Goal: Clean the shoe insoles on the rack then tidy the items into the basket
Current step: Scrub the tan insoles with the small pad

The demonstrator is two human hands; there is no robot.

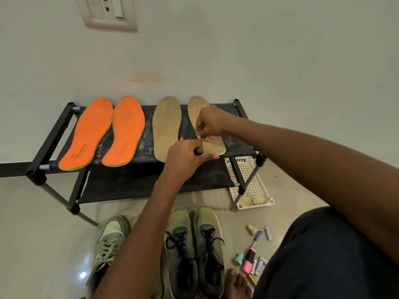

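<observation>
At centre frame, a right hand (210,121) pinches a small pale wad (204,138) against the rightmost tan insole (213,143) on the rack (54,134), while the left hand (185,156), fingers curled, holds that insole's near end. Two orange insoles (108,132) lie at left; the basket (252,186) sits on the floor at lower right.

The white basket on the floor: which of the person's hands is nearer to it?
Left. The left hand holds the tan insole's near end, just above the basket; the right hand works farther up.
</observation>
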